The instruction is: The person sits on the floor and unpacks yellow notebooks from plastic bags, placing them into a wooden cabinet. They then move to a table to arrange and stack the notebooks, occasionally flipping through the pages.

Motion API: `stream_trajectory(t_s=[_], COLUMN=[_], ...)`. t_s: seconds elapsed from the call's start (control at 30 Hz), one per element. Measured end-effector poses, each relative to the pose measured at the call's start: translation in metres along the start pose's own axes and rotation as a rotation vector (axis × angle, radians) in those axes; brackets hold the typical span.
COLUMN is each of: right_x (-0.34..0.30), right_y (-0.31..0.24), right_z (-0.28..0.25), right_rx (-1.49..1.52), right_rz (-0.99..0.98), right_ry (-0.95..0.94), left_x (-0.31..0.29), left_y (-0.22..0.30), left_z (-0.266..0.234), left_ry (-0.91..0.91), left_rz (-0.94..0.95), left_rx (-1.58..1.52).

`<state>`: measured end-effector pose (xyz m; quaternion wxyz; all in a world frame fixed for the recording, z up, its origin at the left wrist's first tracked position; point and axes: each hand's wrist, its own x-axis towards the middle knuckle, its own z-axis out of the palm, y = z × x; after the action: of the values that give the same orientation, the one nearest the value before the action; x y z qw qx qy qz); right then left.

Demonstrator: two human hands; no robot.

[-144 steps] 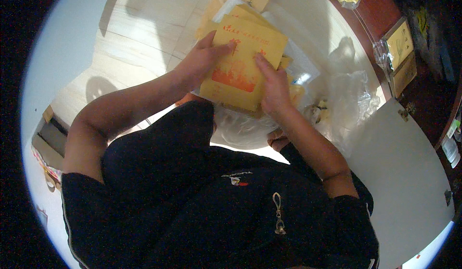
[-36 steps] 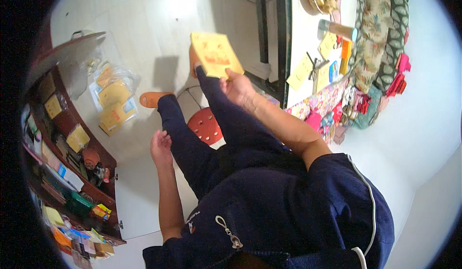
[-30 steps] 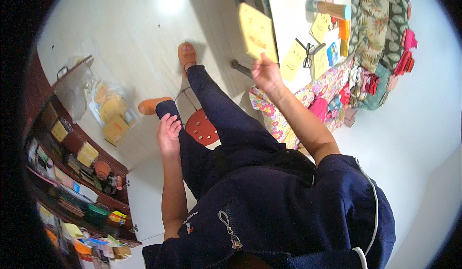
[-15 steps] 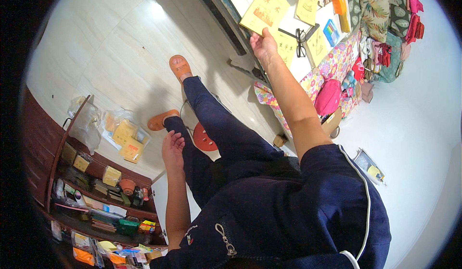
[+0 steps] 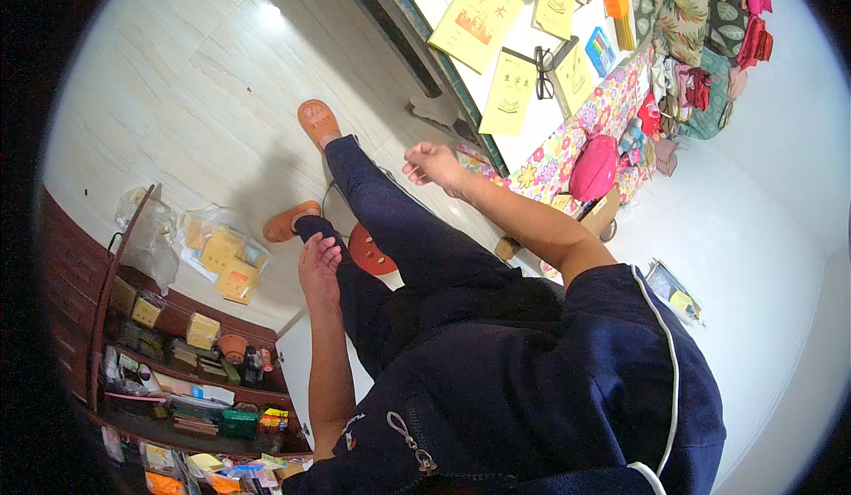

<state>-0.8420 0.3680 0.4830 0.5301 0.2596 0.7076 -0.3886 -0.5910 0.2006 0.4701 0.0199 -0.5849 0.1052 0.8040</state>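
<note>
Apparently, the dark-brown wooden cabinet (image 5: 71, 291) is standing open, its shelves crowding with packets and boxes; anything caught by a sleeve there could be toppling out. The white-topped bench (image 5: 521, 148) with the dark edge is carrying a crowded spread, so a brush along its rim could be pushing items floorward. Showing between the legs, the round red stool (image 5: 369, 257) could be tripping a foot that is turning. On the floor, the loose yellow paper stack (image 5: 237, 280) is lying beside crumpled clear plastic (image 5: 155, 238), which could be slipping underfoot if trodden on.

The right hand (image 5: 434, 167) is hovering off the bench's near corner, fingers loosely curling, gripping nothing visible. The left hand (image 5: 320, 263) is hanging near the thigh, fingers half spreading, also holding nothing visible. The thin yellow booklet with the orange-red picture (image 5: 479, 18) is lying flat on the bench, its lower corner reaching the rim; a bump could be tipping it over. The yellow booklet with the small black drawing (image 5: 508, 96) is sitting similarly close, and the black-framed glasses (image 5: 544, 74) are overlapping it, so tugging that booklet could be dragging them along.
</note>
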Motion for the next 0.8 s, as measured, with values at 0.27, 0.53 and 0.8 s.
stream_trajectory(t_s=[0.27, 0.53, 0.8], right_x=[-0.01, -0.073, -0.081], right_y=[0.051, 0.164, 0.281], right_z=[-0.014, -0.009, -0.026], right_rx=[-0.135, 0.024, -0.124], right_rz=[0.036, 0.017, -0.027], right_ry=[0.011, 0.049, 0.285], left_x=[-0.009, -0.017, -0.037], left_y=[0.002, 0.008, -0.007], left_z=[-0.017, -0.063, -0.179], left_ry=[-0.043, -0.067, 0.109], left_rz=[-0.013, 0.005, -0.076], left_rx=[0.072, 0.444, 0.601])
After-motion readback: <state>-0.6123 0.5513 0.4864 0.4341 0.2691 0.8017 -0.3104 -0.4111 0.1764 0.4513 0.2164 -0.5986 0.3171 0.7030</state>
